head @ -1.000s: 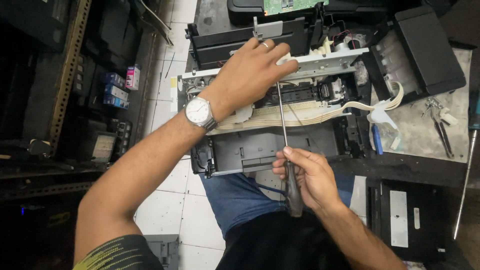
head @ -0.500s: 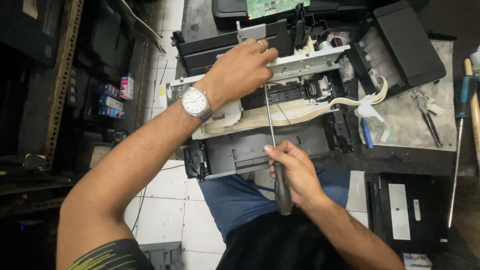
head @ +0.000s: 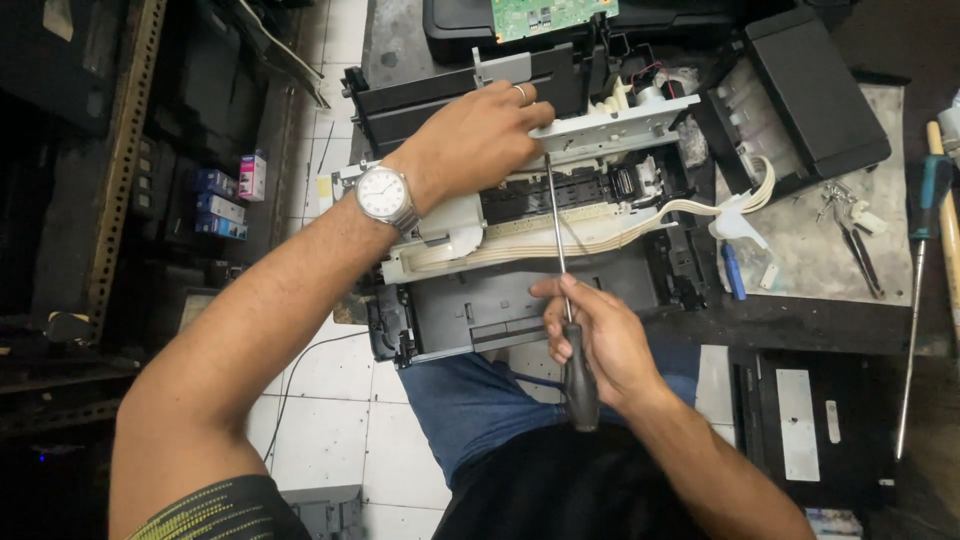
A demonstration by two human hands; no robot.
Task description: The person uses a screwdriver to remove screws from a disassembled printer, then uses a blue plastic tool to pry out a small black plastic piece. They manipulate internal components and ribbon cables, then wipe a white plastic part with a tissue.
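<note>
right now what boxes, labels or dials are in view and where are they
Small cartons: on the dark shelf at far left, a stack of blue ones beside a pink and white one.
Watch face: round, white, metal band, on the left wrist over the opened printer.
Pale label: tall rectangle on the black unit at lower right.
Green circuit board: top edge, above the printer.

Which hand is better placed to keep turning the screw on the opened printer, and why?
Probably the right hand: it grips the screwdriver, whose tip meets the printer's metal rail. The left hand lies flat on the printer.
</note>
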